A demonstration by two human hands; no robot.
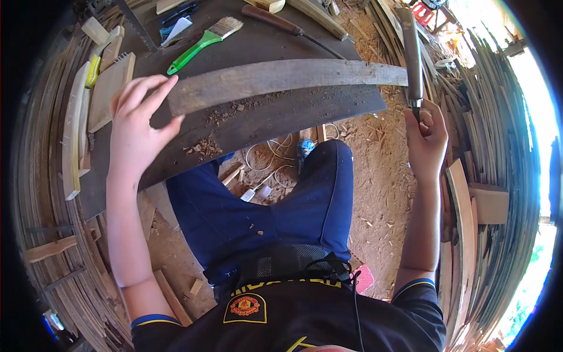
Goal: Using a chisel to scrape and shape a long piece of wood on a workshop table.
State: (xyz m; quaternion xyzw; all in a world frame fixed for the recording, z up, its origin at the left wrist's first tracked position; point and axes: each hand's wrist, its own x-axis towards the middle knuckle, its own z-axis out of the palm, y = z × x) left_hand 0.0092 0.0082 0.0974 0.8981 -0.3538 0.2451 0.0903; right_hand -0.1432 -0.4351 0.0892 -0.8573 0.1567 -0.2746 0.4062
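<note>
A long, flat wooden board [281,77] lies across the dark tabletop, its outline bowed in this wide view. My left hand [138,120] is open at the board's left end, thumb and fingers apart on either side of its corner; whether they touch it is unclear. At the right, my right hand [428,138] is closed around the dark metal shank of a wooden-handled tool [412,56]. Its handle points away from me, beside the board's right end. My fingers hide the blade, so its kind does not show.
On the dark table [328,105] are wood shavings [205,146], a green-handled paintbrush [205,44] and another wooden-handled tool [272,20] with a thin shaft. Wood pieces [111,88] stand at the left edge. Stacked timber strips [492,129] line the right; cables [272,155] lie below.
</note>
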